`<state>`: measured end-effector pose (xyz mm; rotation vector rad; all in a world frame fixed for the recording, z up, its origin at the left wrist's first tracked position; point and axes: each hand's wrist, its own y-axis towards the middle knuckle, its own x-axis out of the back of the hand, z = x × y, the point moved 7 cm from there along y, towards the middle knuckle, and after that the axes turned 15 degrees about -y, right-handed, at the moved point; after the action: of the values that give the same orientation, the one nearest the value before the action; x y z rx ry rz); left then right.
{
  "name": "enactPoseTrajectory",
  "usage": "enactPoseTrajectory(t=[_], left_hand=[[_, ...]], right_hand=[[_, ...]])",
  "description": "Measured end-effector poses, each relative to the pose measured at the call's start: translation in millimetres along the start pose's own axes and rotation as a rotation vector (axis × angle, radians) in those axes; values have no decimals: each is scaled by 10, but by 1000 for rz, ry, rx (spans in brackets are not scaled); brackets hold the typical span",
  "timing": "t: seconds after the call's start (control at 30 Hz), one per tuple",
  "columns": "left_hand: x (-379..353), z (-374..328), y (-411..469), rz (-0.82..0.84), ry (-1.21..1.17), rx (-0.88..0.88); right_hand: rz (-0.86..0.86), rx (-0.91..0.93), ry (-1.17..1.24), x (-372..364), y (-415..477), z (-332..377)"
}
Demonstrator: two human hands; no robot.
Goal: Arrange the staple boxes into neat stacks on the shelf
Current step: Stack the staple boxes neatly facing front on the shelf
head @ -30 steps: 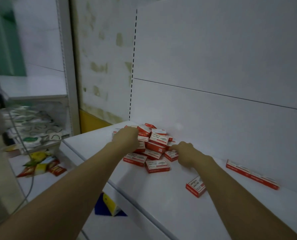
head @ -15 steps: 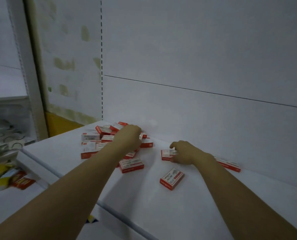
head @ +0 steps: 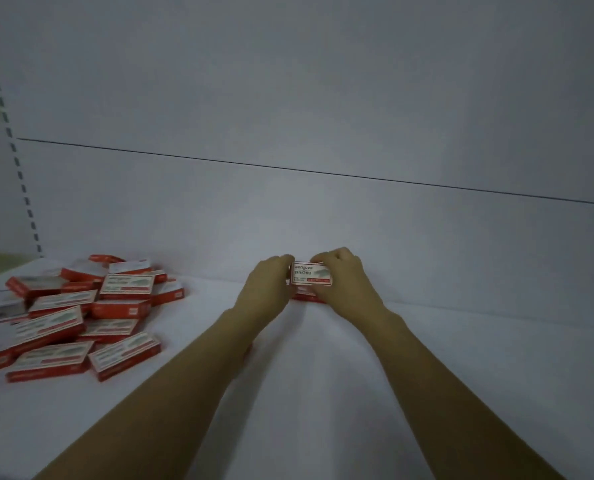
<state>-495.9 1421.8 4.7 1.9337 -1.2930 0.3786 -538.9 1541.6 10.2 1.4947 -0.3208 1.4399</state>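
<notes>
Head view, fingers (head: 283,269) pinching box (head: 311,274) (both sides)

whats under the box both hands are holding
A red box edge shows under the held box, on the shelf. The left hand and right hand cover the rest.

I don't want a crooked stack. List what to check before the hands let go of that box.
1. Grip: left hand and right hand hold the top box by its ends: ok.
2. Something to stack on: the red edge of a lower box shows beneath: ok.
3. Edges lined up with the lower box: hidden by the hands: cannot tell.
4. Top box seated flat: cannot tell.
5. Bare shelf in front of the stack: ok.
6. Loose pile at the left lies jumbled, not stacked: not ok.
</notes>
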Motion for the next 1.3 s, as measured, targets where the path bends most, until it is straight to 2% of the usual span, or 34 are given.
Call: enactPoseTrajectory(t=[0.17, 0.33, 0.43, 0.57, 0.67, 0.83, 0.93, 1.17, 1.3], left_hand=[[-271, -39, 34, -51, -105, -17], [-409, 57, 21, -10, -238, 9], [-347, 142, 30, 2, -459, 102], [-252, 88, -22, 85, -907, 172], [-247, 99, -43, 93, -1032, 278], [-319, 253, -10, 51, -1088, 533], [-344, 319, -17, 57, -1058, 623], [-382, 331, -42, 135, -1013, 676], [-390, 294, -34, 183, -1065, 644]], right_hand=[[-53, -42, 35, -34, -167, -238], [-95, -48, 114, -82, -201, -376], [-54, -134, 311, 15, -147, -456], [57, -220, 617, 91, -88, -521], [117, -277, 722, 2, -90, -547], [222, -438, 1006, -298, -124, -586], [282, -489, 1051, -348, -163, -574], [313, -573, 1109, -414, -197, -577], [238, -532, 1080, -359, -164, -613]])
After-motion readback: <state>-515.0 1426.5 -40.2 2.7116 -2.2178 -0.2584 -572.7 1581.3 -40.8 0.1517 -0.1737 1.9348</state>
